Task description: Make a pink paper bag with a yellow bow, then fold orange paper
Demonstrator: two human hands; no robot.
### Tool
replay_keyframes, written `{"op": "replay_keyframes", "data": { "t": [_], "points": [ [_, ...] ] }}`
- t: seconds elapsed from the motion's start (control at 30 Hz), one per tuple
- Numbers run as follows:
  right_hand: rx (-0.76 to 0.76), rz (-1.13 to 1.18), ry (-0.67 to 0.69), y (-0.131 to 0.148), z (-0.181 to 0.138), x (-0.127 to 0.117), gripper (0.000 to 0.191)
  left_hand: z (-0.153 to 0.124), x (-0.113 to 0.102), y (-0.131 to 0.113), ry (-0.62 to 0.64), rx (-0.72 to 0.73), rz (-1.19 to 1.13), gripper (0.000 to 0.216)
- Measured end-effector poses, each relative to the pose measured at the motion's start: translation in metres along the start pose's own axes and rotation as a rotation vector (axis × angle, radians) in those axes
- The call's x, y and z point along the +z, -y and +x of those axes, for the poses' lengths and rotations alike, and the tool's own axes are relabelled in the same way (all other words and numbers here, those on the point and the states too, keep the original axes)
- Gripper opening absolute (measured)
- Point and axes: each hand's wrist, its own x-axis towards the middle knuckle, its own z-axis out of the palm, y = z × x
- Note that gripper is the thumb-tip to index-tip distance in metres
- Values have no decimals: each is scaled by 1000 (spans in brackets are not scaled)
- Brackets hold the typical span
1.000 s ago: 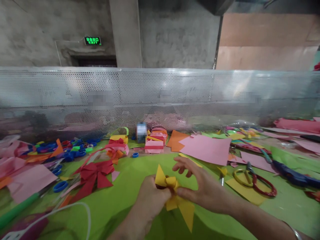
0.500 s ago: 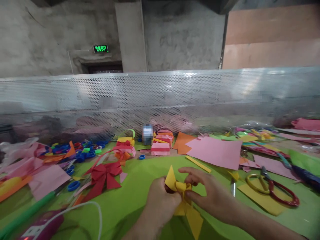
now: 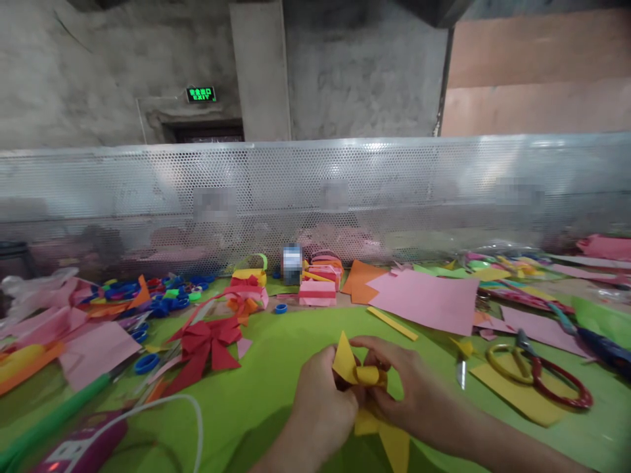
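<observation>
A yellow paper bow (image 3: 367,376) with pointed tails is held up over the green table top (image 3: 266,355), low in the middle of the view. My left hand (image 3: 325,397) is closed around its left side. From the right, my right hand (image 3: 401,378) pinches the bow near its rolled centre, thumb below and fingers behind. The fingertips of both hands are partly hidden by the paper. To the left lies a finished-looking red paper bow (image 3: 210,345).
Scissors (image 3: 535,371) lie on a yellow paper sheet (image 3: 517,397) at right. Pink paper (image 3: 428,299) and a yellow strip (image 3: 392,323) lie behind my hands. A purple glue gun (image 3: 86,443) with a white cord (image 3: 200,420) sits front left. A perforated metal screen (image 3: 335,177) stands behind.
My right hand has closed in on the bow's centre, its raised fingers now drawn in behind the paper. The bow has turned and shifted slightly to the right.
</observation>
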Motion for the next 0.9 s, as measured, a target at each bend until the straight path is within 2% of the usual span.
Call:
{"op": "replay_keyframes", "data": {
  "t": [0.2, 0.5, 0.67, 0.9],
  "points": [
    [-65, -30, 3, -2, -2, 0, 55, 2, 0, 4, 23, -17, -81, 37],
    [-28, -47, 3, 0, 1, 5, 54, 1, 1, 2, 52, 22, -78, 31],
    [-28, -12, -1, 3, 1, 2, 46, 5, 0, 11, 20, 37, -45, 28],
    [-13, -1, -11, 4, 0, 2, 51, 3, 0, 10, -27, 16, -54, 24]
  ]
}}
